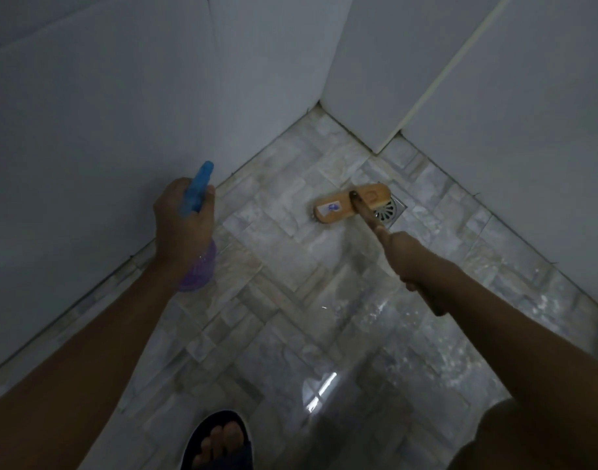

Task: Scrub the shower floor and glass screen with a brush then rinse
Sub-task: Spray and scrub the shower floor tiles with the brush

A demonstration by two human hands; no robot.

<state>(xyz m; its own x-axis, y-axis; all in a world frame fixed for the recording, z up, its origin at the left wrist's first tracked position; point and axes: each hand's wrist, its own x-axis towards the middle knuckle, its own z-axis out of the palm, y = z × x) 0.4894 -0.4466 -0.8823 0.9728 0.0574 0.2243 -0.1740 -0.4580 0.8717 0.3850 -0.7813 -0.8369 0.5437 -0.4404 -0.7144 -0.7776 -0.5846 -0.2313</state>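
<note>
A long-handled brush with a tan wooden head [350, 206] rests bristles-down on the wet, grey tiled shower floor [290, 300], close to the far corner. My right hand [413, 262] grips its brown handle a short way above the head. My left hand [183, 225] holds a spray bottle [197, 262] with a purple body and a blue trigger top, raised beside the left wall. No glass screen can be made out in the dim light.
A round metal drain [389, 210] sits in the floor just right of the brush head. Plain white walls [121, 113] close in on the left and right, meeting at the far corner. My foot in a dark sandal [219, 442] stands at the bottom edge.
</note>
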